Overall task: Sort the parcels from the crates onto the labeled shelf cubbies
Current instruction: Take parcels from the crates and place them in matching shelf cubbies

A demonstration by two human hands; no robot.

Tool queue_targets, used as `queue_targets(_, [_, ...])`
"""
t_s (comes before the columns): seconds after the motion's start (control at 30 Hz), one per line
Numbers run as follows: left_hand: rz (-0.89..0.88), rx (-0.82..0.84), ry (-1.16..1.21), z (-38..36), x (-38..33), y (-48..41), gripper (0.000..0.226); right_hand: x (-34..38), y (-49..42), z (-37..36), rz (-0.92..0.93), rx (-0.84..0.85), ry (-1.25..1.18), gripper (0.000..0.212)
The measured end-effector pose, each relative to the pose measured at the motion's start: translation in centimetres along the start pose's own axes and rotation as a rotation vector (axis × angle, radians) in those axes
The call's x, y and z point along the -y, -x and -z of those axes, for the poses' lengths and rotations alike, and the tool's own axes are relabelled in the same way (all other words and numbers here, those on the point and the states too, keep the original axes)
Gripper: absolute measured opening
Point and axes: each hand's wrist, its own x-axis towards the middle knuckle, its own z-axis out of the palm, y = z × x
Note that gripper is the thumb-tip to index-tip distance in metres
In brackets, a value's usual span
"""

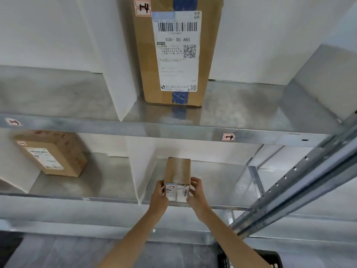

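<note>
- The left hand (159,194) and right hand (197,192) grip a small parcel (177,176) by its sides, fingers curled round it, at the front edge of the lower shelf (222,182).
- A white divider (142,171) stands just left of the parcel.
- A brown box (52,153) sits beyond the divider, well apart.
- A tall box (173,55) marked 14 stands on the upper shelf (241,101).

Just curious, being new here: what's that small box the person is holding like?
The small box is brown cardboard, with shiny clear tape along its top and a white barcode label on its near end. It points lengthwise into a cubby of the lower shelf, right of a white divider, seemingly resting at the front edge. The left hand and right hand grip its near end from either side.
</note>
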Motion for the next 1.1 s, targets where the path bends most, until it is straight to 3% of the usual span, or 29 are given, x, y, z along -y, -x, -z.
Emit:
queue_targets(0.2, [-0.011, -0.025, 0.016, -0.5, -0.8, -2.5, 0.022, 0.7, -3.3, -0.1, 0.02, -0.014, -0.008, 0.056])
queue_targets(0.53, [0.034, 0.001, -0.001, -0.8, -1.2, -3.3, 0.042, 1.5, -3.1, 0.1, 0.063, 0.039, 0.031, 0.056])
queue_targets(0.63, [0.118, -0.119, -0.044, -0.7, -2.2, -1.6, 0.059, 2.1, -1.5, 1.0, 0.057, -0.065, 0.103, 0.068])
queue_targets(0.7, [0.116, -0.208, -0.088, -0.4, -3.1, 0.1, 0.057, 2.7, -0.4, 1.7, 0.084, -0.182, 0.117, 0.075])
queue_targets(0.87, [-0.137, -0.296, -0.158, 1.4, -5.7, 5.2, 0.041, 6.6, 3.3, 1.8, 0.363, -0.333, 0.197, 0.064])
queue_targets(1.0, [-0.438, -0.312, -0.2, 4.2, -8.4, 8.6, 0.02, 9.9, 7.1, -0.8, 0.605, -0.286, 0.239, 0.033])
queue_targets(1.1, [-0.559, -0.328, -0.159, 7.9, -9.9, 11.7, 0.017, 12.3, 10.8, -4.4, 0.743, -0.235, 0.271, 0.032])
